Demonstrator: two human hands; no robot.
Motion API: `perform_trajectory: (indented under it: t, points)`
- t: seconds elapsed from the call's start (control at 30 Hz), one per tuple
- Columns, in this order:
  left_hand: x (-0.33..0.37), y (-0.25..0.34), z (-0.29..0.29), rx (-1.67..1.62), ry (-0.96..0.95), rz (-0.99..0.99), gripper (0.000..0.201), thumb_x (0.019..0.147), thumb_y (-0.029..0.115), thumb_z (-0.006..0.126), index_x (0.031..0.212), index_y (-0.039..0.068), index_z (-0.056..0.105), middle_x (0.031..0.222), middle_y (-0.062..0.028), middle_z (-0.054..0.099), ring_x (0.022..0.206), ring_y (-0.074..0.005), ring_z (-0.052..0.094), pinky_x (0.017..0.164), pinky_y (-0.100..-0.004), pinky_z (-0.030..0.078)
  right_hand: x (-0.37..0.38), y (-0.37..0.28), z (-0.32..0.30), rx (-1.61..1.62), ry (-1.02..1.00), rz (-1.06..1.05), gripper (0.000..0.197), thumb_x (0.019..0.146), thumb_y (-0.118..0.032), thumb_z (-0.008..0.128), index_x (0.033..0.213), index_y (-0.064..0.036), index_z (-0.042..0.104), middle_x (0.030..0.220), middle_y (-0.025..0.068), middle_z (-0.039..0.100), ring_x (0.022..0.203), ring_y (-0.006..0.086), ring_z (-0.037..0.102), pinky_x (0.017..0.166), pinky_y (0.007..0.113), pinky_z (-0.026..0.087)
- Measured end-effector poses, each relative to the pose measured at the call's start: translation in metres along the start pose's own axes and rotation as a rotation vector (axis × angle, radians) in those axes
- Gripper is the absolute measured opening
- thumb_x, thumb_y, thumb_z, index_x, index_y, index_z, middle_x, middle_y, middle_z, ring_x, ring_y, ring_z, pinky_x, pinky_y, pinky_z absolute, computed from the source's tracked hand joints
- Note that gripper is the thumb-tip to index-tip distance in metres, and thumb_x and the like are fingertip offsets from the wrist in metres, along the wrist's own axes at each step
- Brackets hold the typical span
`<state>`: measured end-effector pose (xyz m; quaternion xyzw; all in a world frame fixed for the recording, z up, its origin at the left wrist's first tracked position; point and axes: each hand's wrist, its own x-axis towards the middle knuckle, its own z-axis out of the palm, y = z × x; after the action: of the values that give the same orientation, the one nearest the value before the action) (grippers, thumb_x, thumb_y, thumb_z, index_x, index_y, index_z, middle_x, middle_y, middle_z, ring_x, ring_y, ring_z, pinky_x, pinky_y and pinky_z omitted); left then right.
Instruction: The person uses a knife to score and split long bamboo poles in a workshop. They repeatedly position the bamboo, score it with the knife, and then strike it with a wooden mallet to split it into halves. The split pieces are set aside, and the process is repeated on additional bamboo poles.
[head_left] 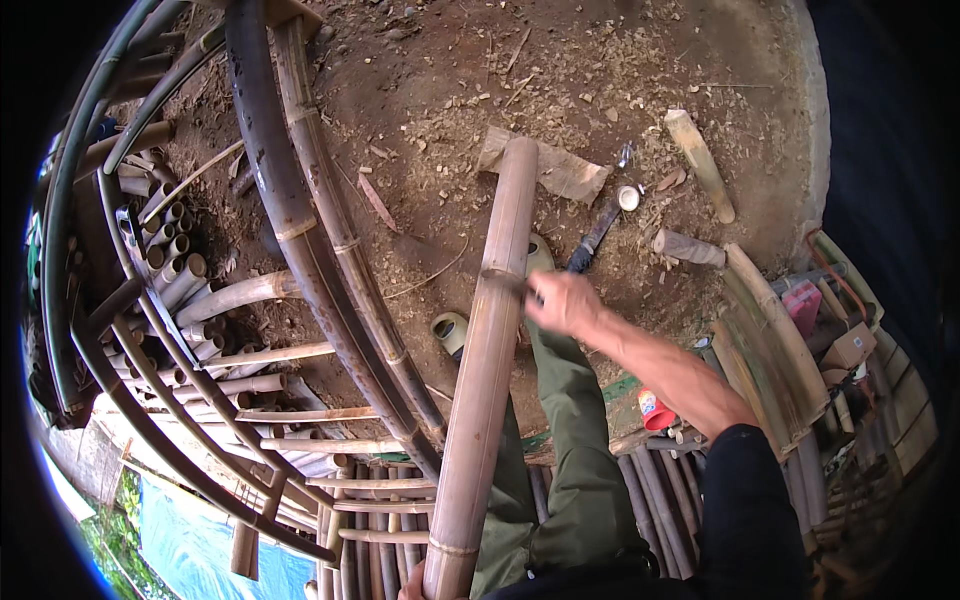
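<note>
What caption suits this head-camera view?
Right hand swings a blade at a bamboo pole steadied by the left hand.

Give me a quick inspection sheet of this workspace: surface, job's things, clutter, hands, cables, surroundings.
Surface: dirt ground, littered with chips and shavings.
Job's things: long bamboo pole running from the bottom edge up to the ground; dark-handled knife at the right hand.
Clutter: cut bamboo pieces, torn cardboard, small red container.
Hands: right hand blurred, beside the pole at the knife handle; left hand barely in view at the pole's lower end.
Cables: nothing seen.
Surroundings: bent bamboo frame, stacked bamboo tubes, blue tarp below.
</note>
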<state>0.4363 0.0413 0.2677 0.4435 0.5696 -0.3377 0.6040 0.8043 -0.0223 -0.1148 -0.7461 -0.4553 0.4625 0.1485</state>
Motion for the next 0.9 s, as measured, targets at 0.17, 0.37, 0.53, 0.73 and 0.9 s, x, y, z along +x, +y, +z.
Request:
perform_trajectory:
  t: [0.17,0.37,0.53,0.73,0.9]
  points:
    - [-0.002,-0.025,-0.001,-0.285,-0.145,-0.281,0.075,0.072,0.03,0.084,0.127,-0.005,0.048,0.087,-0.0117,0.067,0.074,-0.0203,0.065,0.064,-0.0359,0.055,0.002,0.032,0.003,-0.091,0.105,0.249,0.019,0.08,-0.025,0.069,0.087,-0.0087,0.061,0.063,0.0113,0.057,0.061,0.0321,0.064,0.059,0.042,0.055]
    - [0.002,0.034,-0.013,-0.704,-0.312,-0.456,0.072,0.074,0.027,0.083,0.13,-0.004,0.05,0.098,-0.0103,0.066,0.084,-0.0179,0.064,0.073,-0.0323,0.053,-0.001,0.012,0.0,-0.054,0.137,-0.09,0.019,0.079,-0.021,0.068,0.082,-0.0054,0.057,0.071,0.013,0.062,0.066,0.0332,0.065,0.059,0.04,0.054]
    - [0.002,-0.005,-0.011,-0.763,-0.381,-0.373,0.062,0.08,0.026,0.076,0.13,-0.003,0.053,0.092,-0.0159,0.07,0.081,-0.0245,0.068,0.073,-0.0328,0.056,-0.017,-0.012,-0.01,0.107,0.017,-0.245,0.023,0.082,-0.026,0.068,0.085,-0.004,0.06,0.077,0.0172,0.066,0.068,0.0377,0.067,0.061,0.048,0.053]
    - [0.011,-0.019,-0.004,-0.858,-0.304,-0.449,0.06,0.083,0.029,0.074,0.13,-0.003,0.054,0.093,-0.0172,0.07,0.082,-0.0255,0.068,0.072,-0.0334,0.057,-0.005,0.009,-0.004,0.019,-0.01,0.033,0.024,0.08,-0.025,0.073,0.088,-0.0056,0.061,0.067,0.0136,0.061,0.067,0.0353,0.066,0.063,0.045,0.055]
    - [0.002,-0.034,-0.009,-0.881,-0.274,-0.502,0.059,0.085,0.032,0.072,0.129,-0.003,0.054,0.094,-0.0183,0.07,0.082,-0.0263,0.069,0.072,-0.0339,0.057,0.006,0.014,-0.001,-0.105,0.08,0.279,0.022,0.084,-0.023,0.068,0.095,-0.0044,0.062,0.064,0.0109,0.061,0.065,0.0322,0.068,0.059,0.044,0.055]
